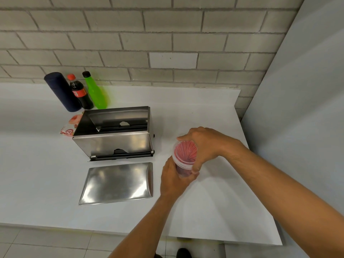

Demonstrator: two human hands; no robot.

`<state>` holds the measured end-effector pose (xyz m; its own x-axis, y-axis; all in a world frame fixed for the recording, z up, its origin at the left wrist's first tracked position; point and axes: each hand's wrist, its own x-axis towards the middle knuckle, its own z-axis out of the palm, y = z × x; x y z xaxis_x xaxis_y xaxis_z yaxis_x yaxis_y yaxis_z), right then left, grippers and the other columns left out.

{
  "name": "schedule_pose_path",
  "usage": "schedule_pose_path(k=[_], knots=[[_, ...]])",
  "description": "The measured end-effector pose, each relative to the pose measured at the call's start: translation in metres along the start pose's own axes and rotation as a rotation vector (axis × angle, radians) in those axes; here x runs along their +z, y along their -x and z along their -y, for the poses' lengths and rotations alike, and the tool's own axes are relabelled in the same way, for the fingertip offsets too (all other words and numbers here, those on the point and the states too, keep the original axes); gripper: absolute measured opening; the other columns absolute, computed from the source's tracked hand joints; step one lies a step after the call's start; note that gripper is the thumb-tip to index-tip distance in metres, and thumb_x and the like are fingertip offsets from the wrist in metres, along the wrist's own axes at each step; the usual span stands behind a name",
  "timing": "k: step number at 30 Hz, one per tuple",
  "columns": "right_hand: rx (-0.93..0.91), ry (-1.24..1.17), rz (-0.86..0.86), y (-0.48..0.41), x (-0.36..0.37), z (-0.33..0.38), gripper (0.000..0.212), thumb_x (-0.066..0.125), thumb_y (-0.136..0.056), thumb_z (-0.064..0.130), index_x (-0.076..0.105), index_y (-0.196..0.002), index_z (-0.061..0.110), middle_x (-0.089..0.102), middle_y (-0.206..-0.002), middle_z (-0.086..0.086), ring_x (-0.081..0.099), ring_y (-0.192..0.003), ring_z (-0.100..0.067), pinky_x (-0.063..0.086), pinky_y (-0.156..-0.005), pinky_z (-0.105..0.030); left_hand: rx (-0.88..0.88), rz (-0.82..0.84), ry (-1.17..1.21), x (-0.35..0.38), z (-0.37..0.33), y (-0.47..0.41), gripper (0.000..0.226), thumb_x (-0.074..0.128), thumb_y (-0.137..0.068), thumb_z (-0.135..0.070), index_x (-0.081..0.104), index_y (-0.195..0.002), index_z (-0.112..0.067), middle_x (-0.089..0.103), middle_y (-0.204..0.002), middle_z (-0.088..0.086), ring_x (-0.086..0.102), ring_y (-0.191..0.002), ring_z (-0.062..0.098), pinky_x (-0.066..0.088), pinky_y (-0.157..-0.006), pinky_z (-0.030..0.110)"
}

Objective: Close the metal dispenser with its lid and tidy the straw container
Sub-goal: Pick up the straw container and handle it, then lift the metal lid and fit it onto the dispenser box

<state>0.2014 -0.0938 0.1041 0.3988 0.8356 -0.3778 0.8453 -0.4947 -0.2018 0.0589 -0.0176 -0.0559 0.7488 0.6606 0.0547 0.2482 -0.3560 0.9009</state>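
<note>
A clear plastic straw container (184, 155) full of red straws stands on the white counter (214, 202), right of the dispenser. My left hand (173, 178) wraps around its lower body. My right hand (203, 144) is cupped over its rim from the right, fingers on the straw tops. The metal dispenser (113, 135) stands open, its inside showing. Its flat metal lid (117, 183) lies on the counter just in front of it, apart from both hands.
Behind the dispenser stand a dark blue cylinder (62, 92), a cola bottle (80, 94) and a green bottle (95, 92) against the brick wall. A red-and-white packet (69, 125) lies at the dispenser's left. A grey panel (297, 108) borders the counter's right side.
</note>
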Motion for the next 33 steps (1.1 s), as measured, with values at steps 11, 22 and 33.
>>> schedule_pose_path(k=[11, 22, 33], knots=[[0.018, -0.059, -0.017, 0.002, 0.005, -0.002, 0.134, 0.092, -0.038, 0.059, 0.031, -0.156, 0.041, 0.046, -0.131, 0.01, 0.046, -0.123, -0.016, 0.043, -0.084, -0.027, 0.001, 0.007, -0.007, -0.001, 0.001, 0.0, 0.099, 0.094, -0.054, -0.061, 0.053, -0.138, -0.029, 0.067, -0.124, -0.013, 0.065, -0.111, 0.009, 0.06, -0.089, 0.033], [-0.159, -0.34, -0.311, 0.024, -0.013, 0.04, 0.092, 0.083, -0.065, 0.065, 0.045, -0.146, 0.047, 0.048, -0.146, 0.018, 0.047, -0.13, -0.007, 0.04, -0.097, -0.019, -0.101, -0.053, 0.049, -0.093, -0.002, 0.013, 0.077, 0.092, -0.077, -0.025, 0.054, -0.144, -0.028, 0.064, -0.132, -0.012, 0.064, -0.117, 0.007, 0.054, -0.091, 0.016], [-0.083, -0.453, -0.133, -0.006, 0.059, 0.126, 0.058, 0.061, -0.095, 0.05, 0.05, -0.146, 0.025, 0.059, -0.141, -0.003, 0.059, -0.121, -0.017, 0.05, -0.097, -0.032, -0.435, -0.295, -0.185, -0.255, 0.053, 0.014, 0.053, 0.079, -0.089, -0.033, 0.063, -0.138, -0.018, 0.068, -0.134, 0.005, 0.065, -0.104, 0.017, 0.051, -0.087, 0.03]])
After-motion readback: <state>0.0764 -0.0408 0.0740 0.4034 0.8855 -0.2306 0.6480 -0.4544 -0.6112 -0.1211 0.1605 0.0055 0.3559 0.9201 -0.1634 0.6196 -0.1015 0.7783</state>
